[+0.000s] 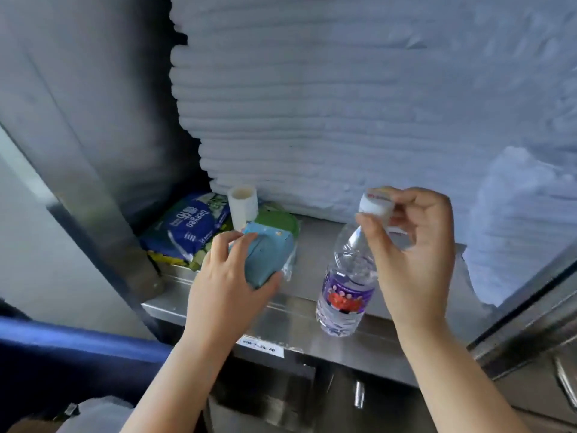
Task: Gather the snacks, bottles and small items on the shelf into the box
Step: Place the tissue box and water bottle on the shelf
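A clear water bottle [345,285] with a purple and red label hangs tilted over the steel shelf [299,310]; my right hand [412,245] pinches it by its white cap. My left hand [228,276] grips a light blue packet [265,257] wrapped in clear plastic. Behind the packet lie a green packet [278,221], a blue and white snack bag [187,226] and a white roll [242,210] standing upright. The box is not in view.
A tall stack of folded white towels [343,104] fills the back of the shelf, with more white cloth [515,232] at the right. A steel upright [103,195] stands at the left. A blue edge [71,342] crosses the lower left. A white label [260,345] is stuck on the shelf front.
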